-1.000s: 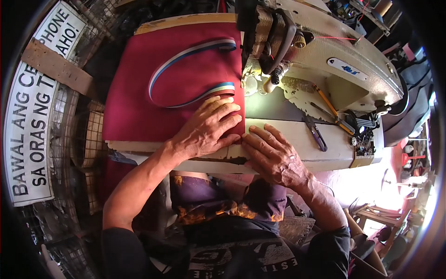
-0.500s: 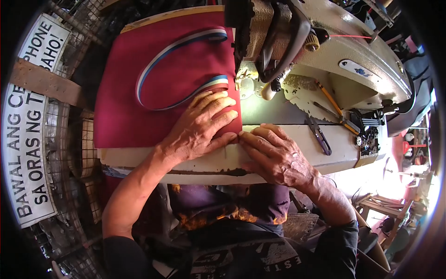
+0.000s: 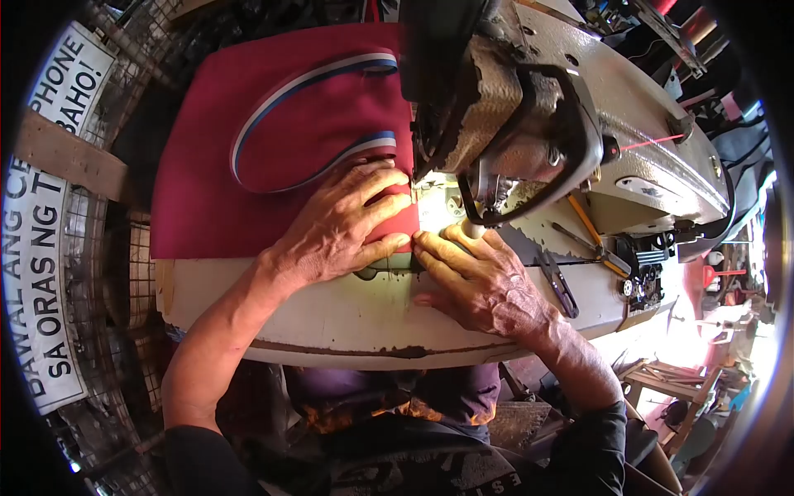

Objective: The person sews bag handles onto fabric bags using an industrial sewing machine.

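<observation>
A dark red cloth panel (image 3: 207, 182) lies on the sewing machine's bed, its right edge running under the machine head (image 3: 529, 116). My left hand (image 3: 335, 215) rests flat on the cloth near that edge, fingers spread and holding nothing. A looped striped ribbon (image 3: 265, 116) in white and blue lies on the cloth, one end close to my left fingers. My right hand (image 3: 488, 277) lies palm down at the cloth's front right corner, fingertips touching the edge and thumb apart. The needle area is lit; the needle itself is hard to make out.
Right of my right hand lie thread snips (image 3: 558, 285) and an orange-handled tool (image 3: 585, 221). A bobbin winder (image 3: 649, 260) sits at the table's right end. Wire mesh and a lettered sign (image 3: 54, 248) stand on the left. The worn table edge (image 3: 397, 353) is before me.
The cloth has slid away from me along the machine bed, ribbon with it, now covering the table's back edge. Both hands have travelled with it. The camera view has shifted somewhat.
</observation>
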A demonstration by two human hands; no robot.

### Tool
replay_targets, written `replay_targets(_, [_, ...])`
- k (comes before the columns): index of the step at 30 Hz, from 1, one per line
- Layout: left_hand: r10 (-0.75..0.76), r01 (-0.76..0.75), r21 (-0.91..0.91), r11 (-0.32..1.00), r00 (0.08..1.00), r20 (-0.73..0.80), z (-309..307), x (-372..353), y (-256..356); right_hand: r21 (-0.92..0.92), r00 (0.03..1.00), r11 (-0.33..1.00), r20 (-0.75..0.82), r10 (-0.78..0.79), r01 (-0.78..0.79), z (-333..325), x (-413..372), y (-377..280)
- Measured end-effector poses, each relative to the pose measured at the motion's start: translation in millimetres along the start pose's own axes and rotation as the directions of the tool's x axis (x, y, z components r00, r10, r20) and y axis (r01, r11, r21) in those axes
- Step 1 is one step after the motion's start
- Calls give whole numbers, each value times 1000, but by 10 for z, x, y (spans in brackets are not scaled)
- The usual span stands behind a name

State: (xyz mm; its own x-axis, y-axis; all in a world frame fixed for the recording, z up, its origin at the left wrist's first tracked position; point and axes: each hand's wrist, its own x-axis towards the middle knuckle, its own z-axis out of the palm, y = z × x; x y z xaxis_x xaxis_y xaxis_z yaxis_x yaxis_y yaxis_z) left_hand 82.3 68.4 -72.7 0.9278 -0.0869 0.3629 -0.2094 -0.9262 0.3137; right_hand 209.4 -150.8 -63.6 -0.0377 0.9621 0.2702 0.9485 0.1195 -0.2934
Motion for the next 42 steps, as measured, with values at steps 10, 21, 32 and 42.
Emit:
replay_targets(10, [55, -51, 50, 997, 995, -83, 69, 181, -331, -240, 790, 785, -419, 447, -571, -403, -1072, 84])
replay_targets(21, [72, -69, 46, 997, 995, -63, 14, 338, -508, -19, 344, 524, -774, 532, -852, -191, -1832, 485])
replay_targets(32, [20, -21, 29, 999, 999, 40, 49, 291, -545, -94, 406, 515, -740, 536, -852, -227, -1859, 493])
replay_targets(42, [33, -34, -19, 999, 999, -31, 120, 200, -505, -206, 421, 451, -788, 450, -868, -256, -1897, 569])
